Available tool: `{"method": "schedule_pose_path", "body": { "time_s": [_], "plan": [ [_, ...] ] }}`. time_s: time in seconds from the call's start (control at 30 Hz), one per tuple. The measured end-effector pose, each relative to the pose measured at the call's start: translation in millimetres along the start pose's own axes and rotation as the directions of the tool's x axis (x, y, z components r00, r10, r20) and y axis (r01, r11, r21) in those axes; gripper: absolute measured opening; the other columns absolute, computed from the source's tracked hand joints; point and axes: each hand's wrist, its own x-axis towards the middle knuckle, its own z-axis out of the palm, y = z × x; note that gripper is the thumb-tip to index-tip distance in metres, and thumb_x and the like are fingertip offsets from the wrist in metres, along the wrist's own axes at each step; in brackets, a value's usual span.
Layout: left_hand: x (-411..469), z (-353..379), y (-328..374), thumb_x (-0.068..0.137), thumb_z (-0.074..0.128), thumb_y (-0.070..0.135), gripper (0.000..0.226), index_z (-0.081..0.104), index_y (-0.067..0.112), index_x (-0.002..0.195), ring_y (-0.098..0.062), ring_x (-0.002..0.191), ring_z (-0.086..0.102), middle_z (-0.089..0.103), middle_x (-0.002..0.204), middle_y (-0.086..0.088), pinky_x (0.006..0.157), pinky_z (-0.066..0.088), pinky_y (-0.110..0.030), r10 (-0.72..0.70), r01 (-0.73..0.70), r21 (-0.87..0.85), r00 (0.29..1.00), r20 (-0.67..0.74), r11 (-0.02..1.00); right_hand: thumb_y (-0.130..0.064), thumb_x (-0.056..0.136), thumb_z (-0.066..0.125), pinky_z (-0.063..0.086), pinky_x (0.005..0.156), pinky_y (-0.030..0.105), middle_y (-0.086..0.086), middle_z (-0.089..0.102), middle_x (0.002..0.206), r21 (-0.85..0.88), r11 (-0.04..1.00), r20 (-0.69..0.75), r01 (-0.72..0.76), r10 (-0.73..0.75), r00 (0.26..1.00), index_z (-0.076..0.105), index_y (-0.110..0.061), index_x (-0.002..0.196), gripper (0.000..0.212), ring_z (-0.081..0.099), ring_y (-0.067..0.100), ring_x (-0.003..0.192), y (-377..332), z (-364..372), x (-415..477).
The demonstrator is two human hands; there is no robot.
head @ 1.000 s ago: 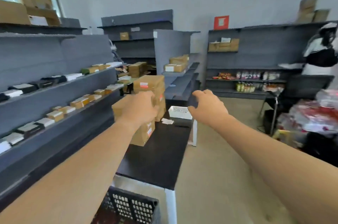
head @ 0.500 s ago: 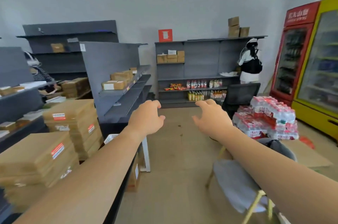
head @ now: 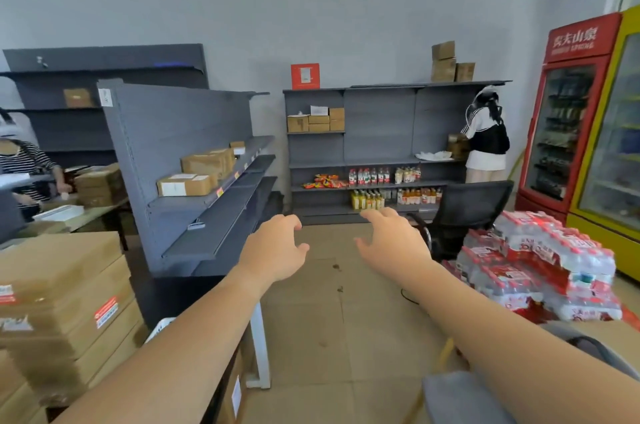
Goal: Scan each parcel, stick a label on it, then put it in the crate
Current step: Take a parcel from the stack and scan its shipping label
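Both my arms stretch forward over the floor of a stockroom. My left hand (head: 277, 250) is empty, fingers curled and apart. My right hand (head: 391, 240) is also empty with spread fingers. Stacks of brown cardboard parcels (head: 65, 306) with red-and-white stickers stand on the black table at the lower left, apart from both hands. A corner of a white basket (head: 157, 328) shows beside the stack. No scanner, label or crate is in view.
A grey shelf unit (head: 194, 160) with boxes rises behind the table. Packs of bottled water (head: 540, 264) pile up at right near a black office chair (head: 464, 212) and a grey stool (head: 460, 396). Drink fridges (head: 581, 118) line the right wall. One person stands at the far shelves (head: 486, 136), another sits at left (head: 24, 164).
My view has swung right, away from the parcel stacks and the black crate towards the open floor. Both empty hands moved with it and left the parcels.
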Motion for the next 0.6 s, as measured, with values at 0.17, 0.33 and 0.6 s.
{"method": "schedule_pose_path", "body": {
  "time_s": [0.17, 0.33, 0.6],
  "plan": [
    [39, 6, -82, 0.093, 0.067, 0.037, 0.045, 0.056, 0.026, 0.134, -0.021, 0.120, 0.059, 0.056, 0.137, 0.004, 0.099, 0.052, -0.041, -0.154, 0.154, 0.031, 0.988, -0.015, 0.988, -0.041, 0.099, 0.056, 0.049, 0.104, 0.046, 0.003, 0.046, 0.150, 0.033, 0.989, 0.100, 0.145, -0.148, 0.984, 0.041, -0.028, 0.151, 0.056, 0.052, 0.028, 0.130, -58, 74, 90],
    [33, -22, -200, 0.091, 0.066, 0.039, 0.034, 0.060, 0.025, 0.122, -0.022, 0.108, 0.062, 0.060, 0.119, 0.003, 0.089, 0.054, -0.036, -0.370, 0.384, 0.151, 0.922, -0.112, 0.911, -0.043, 0.097, 0.056, 0.047, 0.105, 0.045, 0.003, 0.049, 0.147, 0.162, 0.905, 0.206, 0.392, -0.420, 0.884, 0.045, -0.027, 0.148, 0.054, 0.051, 0.029, 0.131, -160, 165, 150],
    [-33, -62, -317, 0.090, 0.065, 0.035, 0.033, 0.061, 0.023, 0.120, -0.022, 0.109, 0.061, 0.062, 0.116, 0.002, 0.089, 0.053, -0.036, -0.767, 0.833, 0.135, 0.547, -0.334, 0.536, -0.043, 0.098, 0.057, 0.048, 0.103, 0.043, -0.002, 0.046, 0.150, 0.476, 0.571, 0.266, 0.669, -0.818, 0.509, 0.046, -0.028, 0.148, 0.053, 0.054, 0.024, 0.128, -318, 280, 190]
  ]
}}
